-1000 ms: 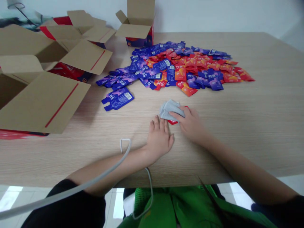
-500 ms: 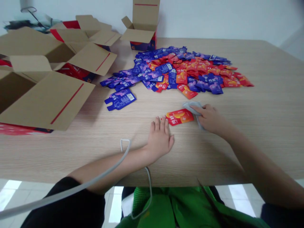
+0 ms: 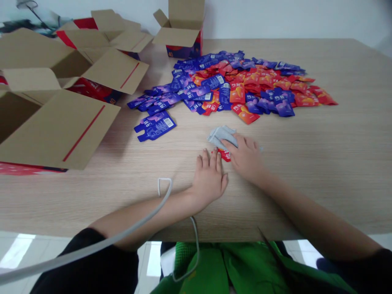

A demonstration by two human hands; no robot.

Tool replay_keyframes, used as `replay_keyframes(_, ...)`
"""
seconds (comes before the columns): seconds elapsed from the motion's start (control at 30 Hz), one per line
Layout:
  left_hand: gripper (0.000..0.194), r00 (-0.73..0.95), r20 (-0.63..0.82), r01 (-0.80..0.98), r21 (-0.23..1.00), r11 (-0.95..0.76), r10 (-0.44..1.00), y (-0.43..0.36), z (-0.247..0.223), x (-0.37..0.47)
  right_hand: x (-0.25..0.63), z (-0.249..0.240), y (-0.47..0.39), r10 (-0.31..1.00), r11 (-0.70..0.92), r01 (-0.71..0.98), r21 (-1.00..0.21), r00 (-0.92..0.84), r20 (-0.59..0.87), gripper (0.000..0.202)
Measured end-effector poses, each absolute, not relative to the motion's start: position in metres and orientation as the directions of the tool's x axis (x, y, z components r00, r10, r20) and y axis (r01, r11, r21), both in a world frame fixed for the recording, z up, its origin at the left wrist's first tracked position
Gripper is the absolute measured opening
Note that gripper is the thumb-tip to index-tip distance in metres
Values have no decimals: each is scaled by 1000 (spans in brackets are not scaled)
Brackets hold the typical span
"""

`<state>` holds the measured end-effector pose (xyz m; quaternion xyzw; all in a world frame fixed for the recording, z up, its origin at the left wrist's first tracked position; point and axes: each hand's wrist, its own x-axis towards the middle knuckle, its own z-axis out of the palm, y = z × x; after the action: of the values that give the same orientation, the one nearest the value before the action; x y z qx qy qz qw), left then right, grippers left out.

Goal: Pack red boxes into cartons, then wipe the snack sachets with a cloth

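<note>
A red and orange pouch (image 3: pixel 226 155) lies flat on the table, mostly covered by a grey-blue cloth and my right hand. My left hand (image 3: pixel 209 179) rests flat on the tabletop with its fingers stretched out, the fingertips at the pouch's left end. My right hand (image 3: pixel 247 158) presses the cloth (image 3: pixel 223 135) down over the pouch, fingers bent on it. Beyond both hands spreads a heap of blue pouches (image 3: pixel 283 102) and red pouches (image 3: pixel 245 113). One blue pouch (image 3: pixel 156 125) lies apart, left of my hands.
Open cardboard boxes (image 3: pixel 92 122) crowd the left side of the table (image 3: pixel 306 171). Another open box (image 3: pixel 183 51) stands at the back by the wall. A pale cable (image 3: pixel 122 237) loops over my left forearm and down past the table's front edge.
My right hand has slid left with the cloth, from the pouch's right end across most of it. My left hand has stayed at the pouch's left end.
</note>
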<state>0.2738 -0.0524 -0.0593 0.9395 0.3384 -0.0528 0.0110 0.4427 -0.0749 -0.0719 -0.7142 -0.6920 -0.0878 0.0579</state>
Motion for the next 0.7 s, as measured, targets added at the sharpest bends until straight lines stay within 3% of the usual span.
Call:
replay_keyframes(0.3, 71, 755, -135, 647, -4, -762, 642, -53, -56, 276, 487, -78, -103, 957, -233, 968, 95, 211, 199, 53)
replay_keyframes(0.5, 72, 759, -117, 643, -12, -765, 640, -52, -59, 274, 507, -64, -86, 978, -185, 982, 41, 180, 109, 53)
replay_keyframes(0.7, 72, 769, -92, 634, -24, -773, 633, -52, -59, 273, 456, -57, -63, 965, -29, 993, -112, 57, 254, 54)
